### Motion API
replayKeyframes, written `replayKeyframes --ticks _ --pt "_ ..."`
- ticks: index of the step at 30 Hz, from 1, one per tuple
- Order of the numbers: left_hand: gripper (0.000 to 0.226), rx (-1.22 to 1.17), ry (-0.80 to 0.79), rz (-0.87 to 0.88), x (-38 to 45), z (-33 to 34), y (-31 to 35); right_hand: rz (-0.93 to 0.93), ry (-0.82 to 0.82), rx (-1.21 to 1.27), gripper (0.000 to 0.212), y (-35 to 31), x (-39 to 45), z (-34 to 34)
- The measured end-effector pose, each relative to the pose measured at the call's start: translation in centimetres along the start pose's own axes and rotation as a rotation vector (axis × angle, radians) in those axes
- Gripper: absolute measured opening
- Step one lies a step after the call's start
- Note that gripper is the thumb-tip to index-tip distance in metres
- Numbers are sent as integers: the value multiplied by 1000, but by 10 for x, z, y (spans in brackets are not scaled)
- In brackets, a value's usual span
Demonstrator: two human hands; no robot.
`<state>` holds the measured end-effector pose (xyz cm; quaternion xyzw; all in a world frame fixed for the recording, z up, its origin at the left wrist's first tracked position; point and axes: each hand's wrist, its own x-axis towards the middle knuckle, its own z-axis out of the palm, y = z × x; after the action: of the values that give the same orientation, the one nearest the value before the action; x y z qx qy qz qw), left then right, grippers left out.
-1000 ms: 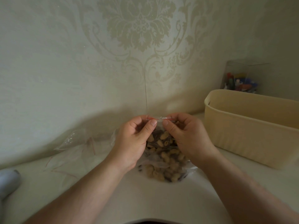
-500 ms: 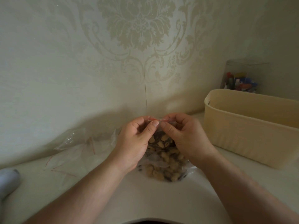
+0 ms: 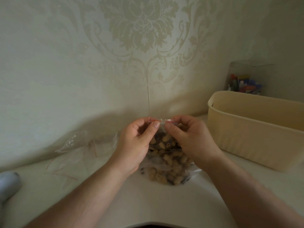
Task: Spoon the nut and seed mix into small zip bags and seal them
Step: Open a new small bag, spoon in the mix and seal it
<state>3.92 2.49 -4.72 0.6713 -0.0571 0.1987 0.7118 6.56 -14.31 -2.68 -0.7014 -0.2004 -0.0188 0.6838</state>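
A small clear zip bag [image 3: 162, 143] with a red zip strip along its top holds nuts and dark seeds. My left hand [image 3: 136, 142] pinches the strip's left end between thumb and fingers. My right hand [image 3: 189, 137] pinches the strip's right part the same way. The bag hangs upright between both hands. Below them lies a bigger clear bag of nut and seed mix [image 3: 167, 173] on the white table [image 3: 148, 203]. No spoon shows.
Several empty clear zip bags [image 3: 75, 150] lie at the left against the patterned wall. A beige plastic tub [image 3: 256, 129] stands at the right, with a clear box of coloured items [image 3: 243, 83] behind it. A grey rounded object [image 3: 8, 183] sits at the left edge.
My thumbs have drawn slightly apart along the red strip, exposing more of it between them. The bag stays in the same place.
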Motion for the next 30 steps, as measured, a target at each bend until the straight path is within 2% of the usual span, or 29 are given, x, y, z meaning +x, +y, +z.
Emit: replayKeyframes --ticks 9,16,20,25,28,30 --pt "25 1 -19 -32 -2 2 4 -30 16 21 26 -2 1 -1" --pt "16 5 12 6 -1 0 1 42 33 43 9 0 3 -1" --pt "13 -16 47 -14 2 -2 1 42 77 22 21 0 3 -1" --pt "17 -9 52 -30 2 -1 1 35 136 -33 21 2 4 -1" --pt "10 41 80 7 2 -2 0 57 117 -55 23 2 4 -2" --pt "14 131 65 78 1 -4 0 75 62 14 17 1 3 -4"
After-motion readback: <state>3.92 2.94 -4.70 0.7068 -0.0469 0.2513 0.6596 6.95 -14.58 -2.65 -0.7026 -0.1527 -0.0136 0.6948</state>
